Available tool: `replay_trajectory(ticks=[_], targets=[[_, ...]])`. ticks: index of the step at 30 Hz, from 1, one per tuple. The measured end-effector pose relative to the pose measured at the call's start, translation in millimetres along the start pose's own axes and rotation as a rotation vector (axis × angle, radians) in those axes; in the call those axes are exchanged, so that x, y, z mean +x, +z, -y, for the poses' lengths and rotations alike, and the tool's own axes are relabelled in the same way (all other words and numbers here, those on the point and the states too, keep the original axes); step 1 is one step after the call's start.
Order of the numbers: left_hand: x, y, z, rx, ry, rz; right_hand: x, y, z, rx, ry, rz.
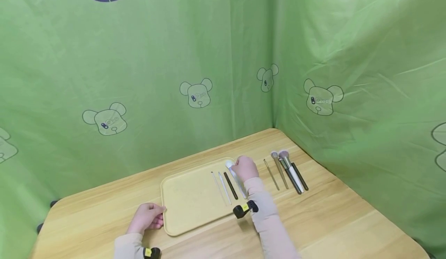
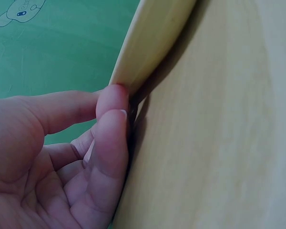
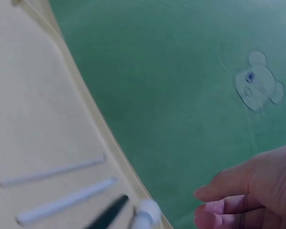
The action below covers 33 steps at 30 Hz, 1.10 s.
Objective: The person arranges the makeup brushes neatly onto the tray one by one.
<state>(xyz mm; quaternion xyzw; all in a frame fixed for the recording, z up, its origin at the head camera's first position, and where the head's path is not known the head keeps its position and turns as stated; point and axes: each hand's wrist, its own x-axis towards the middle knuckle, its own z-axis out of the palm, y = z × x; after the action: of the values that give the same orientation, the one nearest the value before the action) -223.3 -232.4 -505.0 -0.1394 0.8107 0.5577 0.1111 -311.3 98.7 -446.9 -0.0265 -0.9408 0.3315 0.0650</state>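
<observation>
While left fingers point(image 2: 109, 143) pinch one tray point(image 1: 189, 204), four tools point(image 1: 230, 186) lie inside.

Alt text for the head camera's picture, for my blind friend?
A person's left hand pinches a yellow tray; the right hand is near a white brush. Three slim sticks lie on the tray, more brushes on the wooden table.

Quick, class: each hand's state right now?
Left hand: closed, pinching the pale yellow rectangular tray at its raised rim.
Right hand: open, loosely curled, holding nothing.
</observation>
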Motion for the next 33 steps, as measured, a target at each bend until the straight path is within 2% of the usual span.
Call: replay_trajectory(ticks=[8,20,27,33], targets=[[-0.5,0.1,0.3,0.004,0.007,0.001,11.4,-18.9,-29.3,0.011,0.044,-0.050],[-0.9,0.3,-0.1,0.005,0.007,0.002,13.1,-35.5,-65.8,0.020,0.090,-0.097],[-0.4,0.3,0.9,0.007,0.012,0.005,14.5,-38.9,-87.0,0.018,0.135,-0.144],[0.7,0.6,1.1,0.005,0.009,-0.001,14.3,-39.3,-96.2,0.031,0.174,-0.143]])
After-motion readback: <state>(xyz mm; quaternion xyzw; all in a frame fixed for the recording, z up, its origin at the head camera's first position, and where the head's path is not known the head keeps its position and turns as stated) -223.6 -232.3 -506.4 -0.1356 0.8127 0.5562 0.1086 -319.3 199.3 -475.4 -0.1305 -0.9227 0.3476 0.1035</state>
